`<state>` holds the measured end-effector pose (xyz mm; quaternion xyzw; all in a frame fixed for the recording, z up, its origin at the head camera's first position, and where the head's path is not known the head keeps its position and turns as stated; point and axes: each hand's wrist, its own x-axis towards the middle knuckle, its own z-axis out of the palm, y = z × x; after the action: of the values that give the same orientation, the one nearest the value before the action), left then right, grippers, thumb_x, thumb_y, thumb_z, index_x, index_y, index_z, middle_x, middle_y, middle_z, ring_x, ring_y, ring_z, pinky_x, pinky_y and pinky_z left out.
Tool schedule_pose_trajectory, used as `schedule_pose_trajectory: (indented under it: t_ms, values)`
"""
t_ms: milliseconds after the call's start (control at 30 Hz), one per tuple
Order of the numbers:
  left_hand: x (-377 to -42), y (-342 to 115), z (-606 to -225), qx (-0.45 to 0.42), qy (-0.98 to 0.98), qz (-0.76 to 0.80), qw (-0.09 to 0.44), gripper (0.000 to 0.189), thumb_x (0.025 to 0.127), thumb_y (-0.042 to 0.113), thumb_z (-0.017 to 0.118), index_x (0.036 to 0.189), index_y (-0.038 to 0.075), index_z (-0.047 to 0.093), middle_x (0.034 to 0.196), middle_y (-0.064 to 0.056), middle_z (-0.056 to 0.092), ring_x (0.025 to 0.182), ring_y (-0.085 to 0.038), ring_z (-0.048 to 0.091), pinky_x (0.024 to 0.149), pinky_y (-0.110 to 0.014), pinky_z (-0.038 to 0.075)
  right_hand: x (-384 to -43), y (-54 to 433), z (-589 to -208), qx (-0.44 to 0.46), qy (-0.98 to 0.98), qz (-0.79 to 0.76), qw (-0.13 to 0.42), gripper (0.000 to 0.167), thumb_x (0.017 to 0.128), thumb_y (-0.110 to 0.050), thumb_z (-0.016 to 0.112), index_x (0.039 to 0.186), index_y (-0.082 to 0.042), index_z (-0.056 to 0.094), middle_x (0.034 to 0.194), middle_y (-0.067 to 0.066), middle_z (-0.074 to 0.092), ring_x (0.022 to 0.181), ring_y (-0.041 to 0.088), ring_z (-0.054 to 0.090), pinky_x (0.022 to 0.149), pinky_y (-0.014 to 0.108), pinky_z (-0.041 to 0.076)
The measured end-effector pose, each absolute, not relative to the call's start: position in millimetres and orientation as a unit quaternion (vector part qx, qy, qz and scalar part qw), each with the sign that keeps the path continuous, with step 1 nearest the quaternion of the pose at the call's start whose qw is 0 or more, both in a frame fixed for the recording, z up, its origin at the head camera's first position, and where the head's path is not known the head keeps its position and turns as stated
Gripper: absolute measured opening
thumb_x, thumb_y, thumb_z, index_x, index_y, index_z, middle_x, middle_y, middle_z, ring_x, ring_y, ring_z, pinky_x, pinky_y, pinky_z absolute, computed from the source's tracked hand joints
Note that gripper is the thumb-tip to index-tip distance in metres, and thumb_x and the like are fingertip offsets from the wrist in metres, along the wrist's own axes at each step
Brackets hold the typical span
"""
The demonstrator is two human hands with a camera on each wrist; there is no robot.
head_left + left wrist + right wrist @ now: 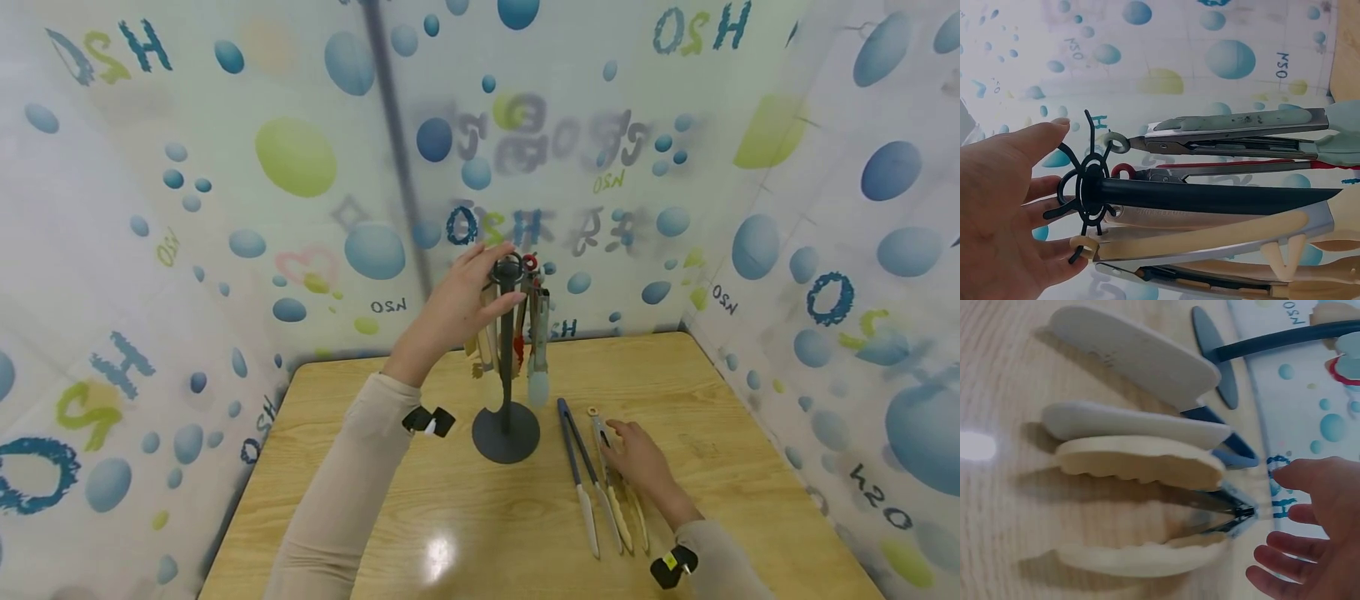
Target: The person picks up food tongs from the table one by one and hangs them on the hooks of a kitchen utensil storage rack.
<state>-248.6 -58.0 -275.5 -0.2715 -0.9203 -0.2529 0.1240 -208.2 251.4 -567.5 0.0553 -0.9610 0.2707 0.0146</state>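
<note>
My left hand is at the top of a dark upright stand, its fingers spread about the ring of black hooks and its thumb raised clear. From these hooks hang pale green tongs, red-trimmed tongs and beige tongs. On the table, my right hand hovers by the hinge end of cream tongs with wavy-edged tips; its fingers are loosely bent and a gap shows in the right wrist view. These tongs lie spread apart. Beside them are blue-handled tongs with pale flat tips.
The stand's round dark base rests on a wooden table, left of the two tongs lying there. A white curtain printed with bubbles and letters rises behind the table and along both sides.
</note>
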Motion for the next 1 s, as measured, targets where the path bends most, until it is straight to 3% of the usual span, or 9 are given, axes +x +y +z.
schedule_pose_trajectory:
  t_ms: [200,400,533,833,1000]
  values:
    - [-247.2,-57.1,-276.8,-0.272,-0.919,-0.253,0.136,0.074,0.095,0.050,0.059,0.157,0.025,0.029,0.162,0.000,0.033,0.157,-0.026,0.012,0.122,-0.055,0.026,-209.8,251.8,-582.5,0.041,-0.965,0.260,-0.014,0.058,0.093,-0.028,0.067,0.141,0.000,0.051,0.121,0.024,0.060,0.076,0.021,0.053,0.059,0.034,0.045]
    - [-246.7,-55.8,-278.6,-0.268,-0.918,-0.255,0.146,0.075,0.093,0.050,0.061,0.156,0.024,0.031,0.161,-0.001,0.036,0.156,-0.029,0.016,0.121,-0.055,0.028,-208.5,249.2,-588.5,0.051,-0.972,0.230,-0.001,0.061,0.090,-0.031,0.072,0.139,0.000,0.053,0.120,0.024,0.061,0.093,0.030,0.063,0.065,0.041,0.053]
    - [-245.5,-54.4,-278.2,-0.262,-0.917,-0.262,0.147,0.075,0.093,0.049,0.062,0.156,0.024,0.031,0.161,-0.001,0.037,0.155,-0.030,0.017,0.121,-0.055,0.028,-209.6,247.8,-590.2,0.059,-0.974,0.220,0.007,0.060,0.089,-0.030,0.072,0.138,0.000,0.054,0.116,0.023,0.063,0.087,0.028,0.061,0.060,0.036,0.048]
    - [-243.8,-53.0,-276.1,-0.257,-0.918,-0.264,0.148,0.075,0.093,0.050,0.061,0.156,0.022,0.032,0.161,-0.001,0.037,0.156,-0.030,0.015,0.122,-0.056,0.025,-210.3,248.8,-596.8,0.074,-0.975,0.206,0.030,0.059,0.089,-0.031,0.072,0.136,0.000,0.056,0.116,0.022,0.063,0.095,0.033,0.062,0.066,0.042,0.053]
    - [-243.7,-54.9,-274.0,-0.257,-0.920,-0.267,0.131,0.073,0.096,0.051,0.058,0.157,0.026,0.029,0.162,0.000,0.035,0.157,-0.027,0.012,0.122,-0.057,0.024,-209.5,249.5,-596.1,0.075,-0.975,0.208,0.031,0.059,0.089,-0.031,0.072,0.136,0.001,0.055,0.117,0.023,0.063,0.097,0.035,0.062,0.067,0.044,0.054]
